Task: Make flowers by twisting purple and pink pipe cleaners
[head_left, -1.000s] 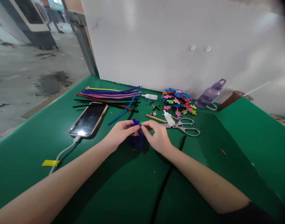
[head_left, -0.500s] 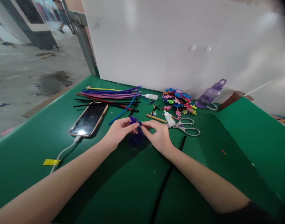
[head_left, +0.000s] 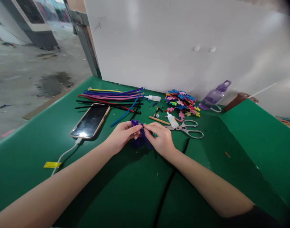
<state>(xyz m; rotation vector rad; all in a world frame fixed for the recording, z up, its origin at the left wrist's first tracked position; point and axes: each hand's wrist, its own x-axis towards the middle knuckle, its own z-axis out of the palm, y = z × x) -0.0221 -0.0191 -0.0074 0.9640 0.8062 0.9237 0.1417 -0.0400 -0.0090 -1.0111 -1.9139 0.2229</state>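
Observation:
My left hand (head_left: 121, 134) and my right hand (head_left: 160, 137) meet over the green table (head_left: 125, 190), both pinched on a small purple pipe-cleaner flower (head_left: 136, 123). A purple stem (head_left: 146, 141) runs down from the flower between my fingers. More dark purple fuzz lies on the table just under my hands. A black pipe cleaner (head_left: 167, 186) stretches along the table beneath my right forearm.
A phone (head_left: 90, 121) on a white cable lies to the left. Behind my hands are a bundle of coloured pipe cleaners (head_left: 111, 95), two small glue bottles (head_left: 172, 120), scissors (head_left: 189, 129), a pile of foam flowers (head_left: 183, 103) and a purple water bottle (head_left: 213, 96). A white board stands behind.
The purple flower has risen slightly and turned between my fingertips, and the stem now shows slanting down to the right. My arms have hardly moved.

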